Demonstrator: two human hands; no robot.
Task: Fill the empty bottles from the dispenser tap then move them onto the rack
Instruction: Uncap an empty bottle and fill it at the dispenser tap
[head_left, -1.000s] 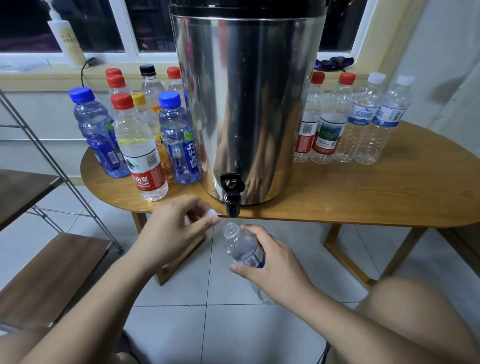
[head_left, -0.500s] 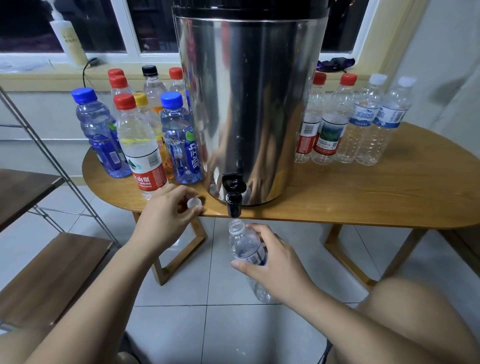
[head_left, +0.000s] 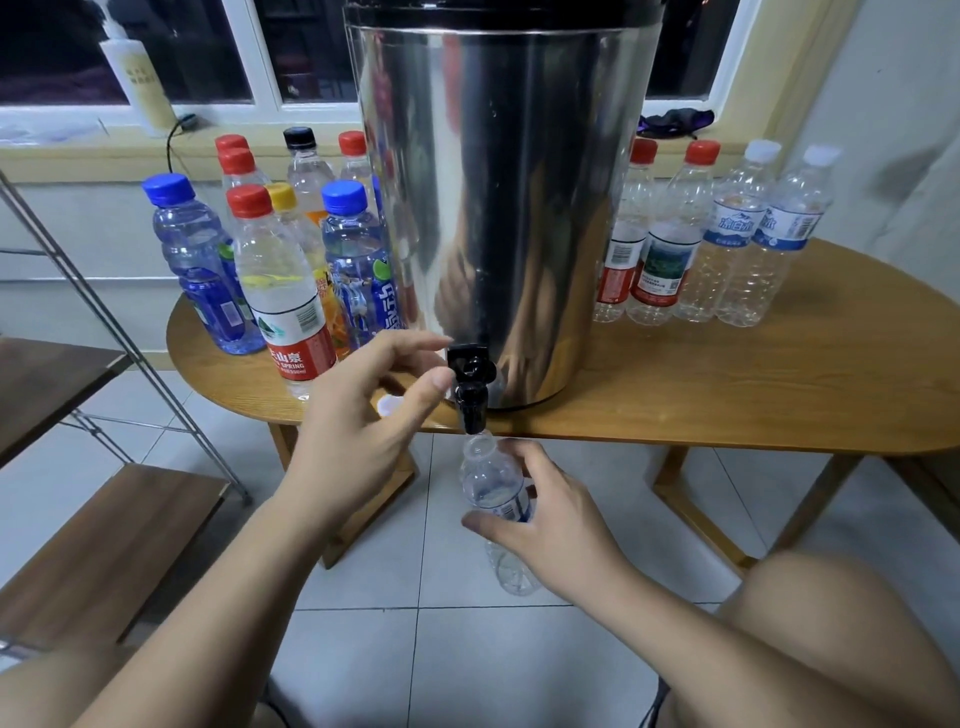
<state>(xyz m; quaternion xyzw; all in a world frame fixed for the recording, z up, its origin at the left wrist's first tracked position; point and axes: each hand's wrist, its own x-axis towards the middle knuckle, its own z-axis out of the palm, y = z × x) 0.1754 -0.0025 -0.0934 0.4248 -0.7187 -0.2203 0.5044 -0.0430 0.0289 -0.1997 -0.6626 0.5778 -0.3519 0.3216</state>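
A tall steel dispenser (head_left: 498, 218) stands on the wooden table (head_left: 753, 395), its black tap (head_left: 470, 387) hanging over the front edge. My right hand (head_left: 550, 514) grips a clear uncapped bottle (head_left: 491, 480) with its mouth just under the spout. My left hand (head_left: 363, 431) is beside the tap with fingers spread, fingertips close to the tap handle, holding nothing. A white cap (head_left: 389, 404) lies on the table behind that hand. Several capped empty bottles (head_left: 727, 244) stand to the dispenser's right.
Several capped bottles (head_left: 280, 280) with water in them crowd the table left of the dispenser. A metal-framed rack with wooden shelves (head_left: 93, 551) stands at the left. A white pump bottle (head_left: 137, 73) sits on the window sill. My bare knee (head_left: 831, 623) is at lower right.
My left hand set the white cap on the table and moved right to the tap, fingers now apart. My right hand raised the bottle until its mouth sits under the spout.
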